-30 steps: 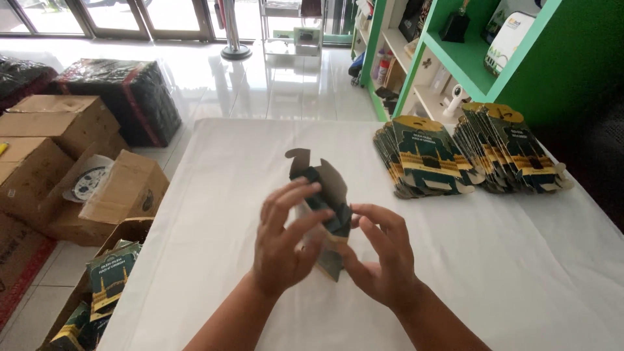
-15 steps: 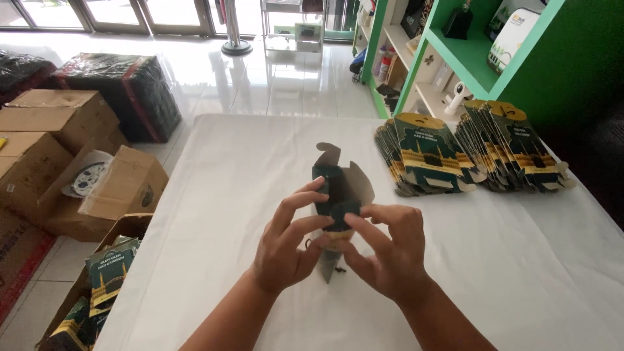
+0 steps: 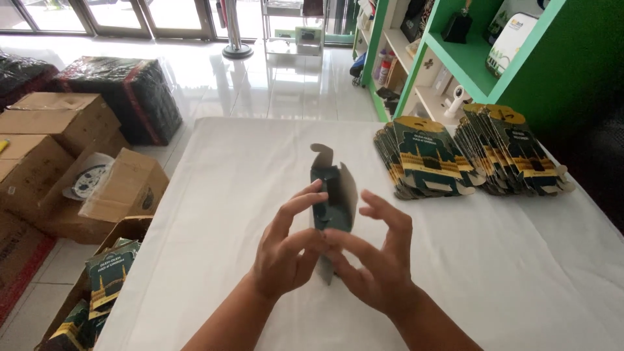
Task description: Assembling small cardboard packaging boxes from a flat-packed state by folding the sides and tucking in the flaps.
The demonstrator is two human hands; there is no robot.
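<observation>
White worktop (image 3: pixel 507 260), shelves behind. Both hands gripped dark carton (image 3: pixel 333 195) upright at mid-worktop: left hand (image 3: pixel 286 250) fingers on its side, right hand (image 3: pixel 377 260) at base. Carton popped open, top flaps unfolded, not closed yet. Two flat stacks (image 3: pixel 422 159) near R.

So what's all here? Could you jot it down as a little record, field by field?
Left hand: grips the carton's lower left side
Right hand: fingers spread, holds the carton's lower right side
Carton: small, dark green, upright above the table, top flaps open
Table: covered in white cloth
Flat cartons: two fanned stacks at the table's far right
Boxes: brown cardboard, on the floor to the left
Shelf: green, behind the stacks
</observation>
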